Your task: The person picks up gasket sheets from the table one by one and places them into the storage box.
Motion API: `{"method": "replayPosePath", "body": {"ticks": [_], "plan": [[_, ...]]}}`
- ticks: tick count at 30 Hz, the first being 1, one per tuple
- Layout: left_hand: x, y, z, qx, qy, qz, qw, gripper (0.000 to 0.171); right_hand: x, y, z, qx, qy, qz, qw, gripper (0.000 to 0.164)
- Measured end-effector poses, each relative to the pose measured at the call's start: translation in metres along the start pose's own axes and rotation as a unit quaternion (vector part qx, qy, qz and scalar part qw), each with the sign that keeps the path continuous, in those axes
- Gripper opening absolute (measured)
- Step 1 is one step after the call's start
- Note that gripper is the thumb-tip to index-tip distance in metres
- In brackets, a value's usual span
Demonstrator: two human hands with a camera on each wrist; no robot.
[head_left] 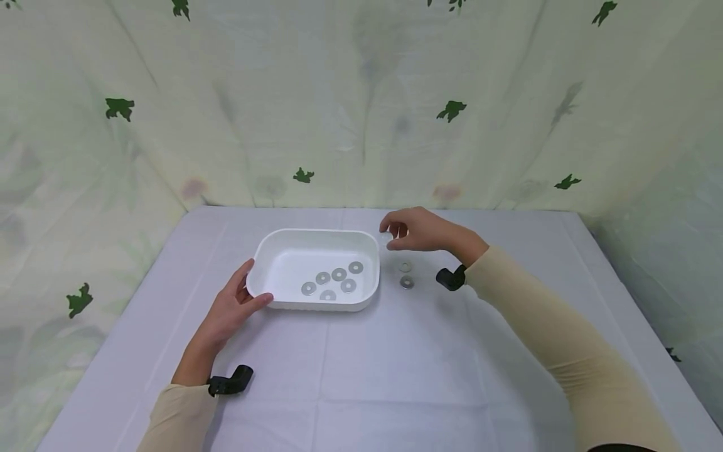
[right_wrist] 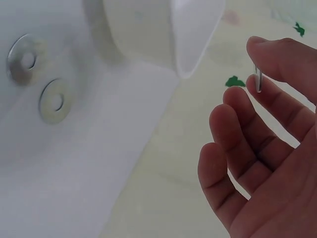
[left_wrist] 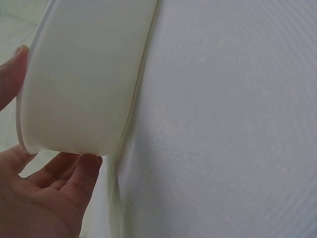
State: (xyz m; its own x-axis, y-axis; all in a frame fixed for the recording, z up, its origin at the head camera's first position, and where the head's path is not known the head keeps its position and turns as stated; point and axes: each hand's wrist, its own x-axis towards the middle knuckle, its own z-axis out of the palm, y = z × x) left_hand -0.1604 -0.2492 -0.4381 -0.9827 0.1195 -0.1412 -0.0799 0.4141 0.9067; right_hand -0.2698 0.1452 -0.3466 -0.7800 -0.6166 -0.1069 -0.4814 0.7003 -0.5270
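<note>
A white plastic tray (head_left: pixel 313 242) stands on the table with several flat metal washers (head_left: pixel 339 274) lying on its floor, toward the right. My left hand (head_left: pixel 231 307) grips its left end, thumb over the near rim and fingers against the end wall, as the left wrist view also shows. Just beyond the tray's right end, my right hand (head_left: pixel 415 230) pinches a washer (right_wrist: pixel 258 79) between thumb and index finger, seen edge-on in the right wrist view. Two more washers (head_left: pixel 407 282) lie on the cloth to the right of the tray, below that hand.
A white cloth (head_left: pixel 395 370) covers the table, with fold lines running across it. Behind the table's far edge hangs a pale curtain (head_left: pixel 327 113) with green leaf shapes. Black wrist cameras (head_left: pixel 231 380) sit on both wrists.
</note>
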Motion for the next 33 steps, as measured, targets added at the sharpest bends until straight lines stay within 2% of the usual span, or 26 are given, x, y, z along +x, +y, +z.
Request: {"method": "replayPosePath", "body": {"ticks": [7, 12, 18, 25, 33], "plan": [[0.001, 0.002, 0.001, 0.007, 0.001, -0.003, 1.0, 0.098, 0.015, -0.017, -0.004, 0.017, -0.008, -0.016, 1.0, 0.033], [0.003, 0.003, 0.002, 0.014, 0.001, -0.008, 0.9999, 0.098, 0.031, -0.027, -0.007, 0.023, -0.01, -0.007, 1.0, 0.033], [0.003, 0.004, 0.003, 0.019, 0.005, -0.009, 0.9998, 0.097, 0.05, -0.037, -0.008, 0.062, 0.014, -0.012, 0.998, 0.034], [0.002, 0.005, 0.003, 0.016, 0.004, -0.01, 0.9998, 0.099, 0.069, -0.048, 0.008, 0.1, 0.018, -0.006, 0.995, 0.034], [0.0, 0.005, 0.002, 0.005, 0.002, -0.008, 1.0, 0.1, 0.083, -0.062, 0.028, 0.121, 0.015, -0.028, 0.992, 0.032]]}}
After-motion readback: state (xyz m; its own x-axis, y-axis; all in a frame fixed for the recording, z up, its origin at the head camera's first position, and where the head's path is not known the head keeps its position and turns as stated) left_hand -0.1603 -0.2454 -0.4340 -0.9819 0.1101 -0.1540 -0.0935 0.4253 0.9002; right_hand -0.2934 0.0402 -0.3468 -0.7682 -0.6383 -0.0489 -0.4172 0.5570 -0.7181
